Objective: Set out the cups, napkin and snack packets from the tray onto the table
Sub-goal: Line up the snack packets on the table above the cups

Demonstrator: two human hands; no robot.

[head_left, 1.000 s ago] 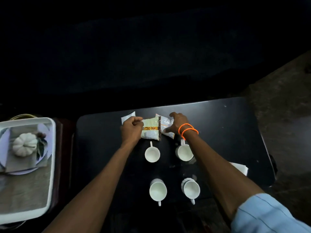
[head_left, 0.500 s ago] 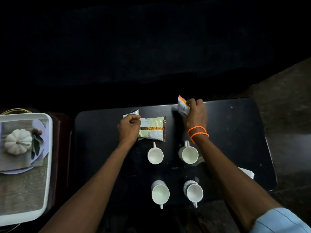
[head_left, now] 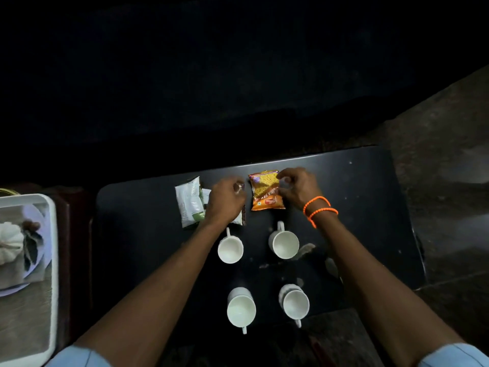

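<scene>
On the black table [head_left: 370,207] four white cups stand in two rows: far left [head_left: 230,249], far right [head_left: 285,244], near left [head_left: 241,309], near right [head_left: 295,304]. An orange snack packet [head_left: 266,190] lies flat beyond the far right cup, and my right hand [head_left: 297,188] pinches its right edge. My left hand [head_left: 225,201] presses down on a pale green-yellow packet [head_left: 243,217], mostly hidden beneath it. A white and green packet [head_left: 190,203] lies just left of that hand. My right forearm hides the napkin.
A white tray [head_left: 53,260] stands off the table's left side, with a small white pumpkin ornament [head_left: 9,241] on a plate and cloth. Beyond the table's far edge all is dark. A stone floor [head_left: 449,154] lies to the right.
My right hand has brought the orange packet down from the far edge and laid it flat beside the left hand. The white and green packet has come into view left of my left hand.
</scene>
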